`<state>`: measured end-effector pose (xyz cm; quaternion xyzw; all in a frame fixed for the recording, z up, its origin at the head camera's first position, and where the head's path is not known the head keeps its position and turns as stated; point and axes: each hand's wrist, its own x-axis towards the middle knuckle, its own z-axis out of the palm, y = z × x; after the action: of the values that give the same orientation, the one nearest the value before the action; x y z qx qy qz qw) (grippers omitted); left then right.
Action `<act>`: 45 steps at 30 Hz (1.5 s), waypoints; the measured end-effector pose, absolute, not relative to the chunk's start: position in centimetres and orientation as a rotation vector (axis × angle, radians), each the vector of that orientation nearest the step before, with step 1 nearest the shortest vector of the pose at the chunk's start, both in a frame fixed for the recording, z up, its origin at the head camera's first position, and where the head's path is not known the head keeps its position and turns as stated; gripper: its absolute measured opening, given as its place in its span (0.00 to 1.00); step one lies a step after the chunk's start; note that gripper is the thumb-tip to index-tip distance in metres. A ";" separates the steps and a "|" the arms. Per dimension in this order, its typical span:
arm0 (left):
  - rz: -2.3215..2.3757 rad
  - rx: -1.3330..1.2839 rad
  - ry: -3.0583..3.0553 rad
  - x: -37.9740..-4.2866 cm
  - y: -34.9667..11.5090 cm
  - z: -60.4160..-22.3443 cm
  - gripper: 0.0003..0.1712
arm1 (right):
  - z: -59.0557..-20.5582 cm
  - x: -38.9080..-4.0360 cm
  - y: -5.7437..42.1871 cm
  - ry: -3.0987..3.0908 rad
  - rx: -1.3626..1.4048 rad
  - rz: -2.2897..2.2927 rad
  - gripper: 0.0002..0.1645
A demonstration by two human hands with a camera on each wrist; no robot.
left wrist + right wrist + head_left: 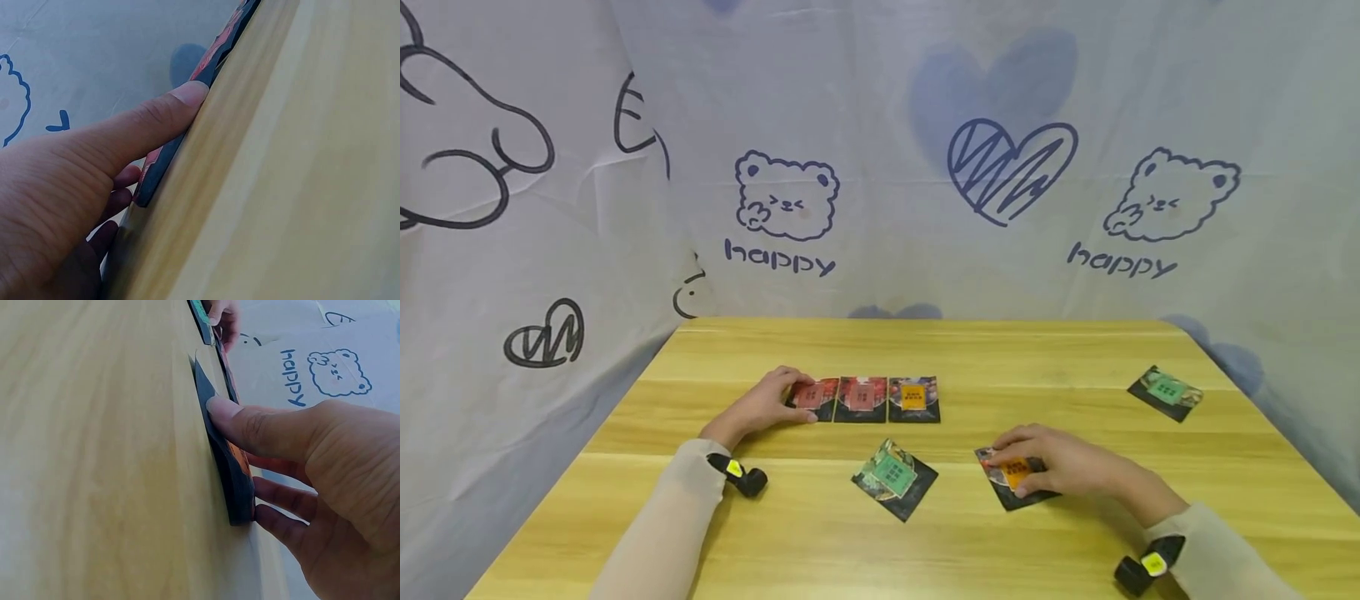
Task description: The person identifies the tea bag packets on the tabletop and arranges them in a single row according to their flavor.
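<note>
My left hand [762, 408] holds the left end of a red-labelled packet [810, 396], its thumb on the near edge and fingers round the far side. Beside that packet lie a second red-labelled packet [862, 397] and an orange-labelled packet [914, 398], side by side in a row. My right hand [1075, 462] grips another orange-labelled packet [1015, 473] between thumb and fingers. In the right wrist view, this black-edged packet [219, 447] is tilted, with one corner off the table. Between the hands, a green-labelled packet [895, 477] lies at an angle.
A second green-labelled packet [1167, 392] lies askew at the right of the wooden table [790, 533]. Behind the table hangs a white cloth [880, 242] with drawn bears and hearts. A black wrist camera [741, 475] is strapped to the left sleeve.
</note>
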<state>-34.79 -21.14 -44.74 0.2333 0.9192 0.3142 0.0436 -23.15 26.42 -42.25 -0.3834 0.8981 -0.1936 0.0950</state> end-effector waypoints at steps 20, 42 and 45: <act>0.955 0.693 2.816 -34.7 -21.3 -45.0 0.43 | -42.8 -23.5 26.1 2.695 -1.134 -0.538 0.28; 0.969 0.686 2.810 -34.6 -21.0 -44.7 0.43 | -42.6 -24.4 25.3 2.750 -1.082 -0.511 0.29; 0.962 0.694 2.811 -34.7 -21.0 -44.7 0.43 | -42.5 -24.5 25.2 2.753 -1.069 -0.512 0.29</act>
<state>-34.73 -20.97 -44.73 0.2272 0.9203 0.3151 0.0454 -24.50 25.16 -42.52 -0.3556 0.9161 -0.1705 0.0722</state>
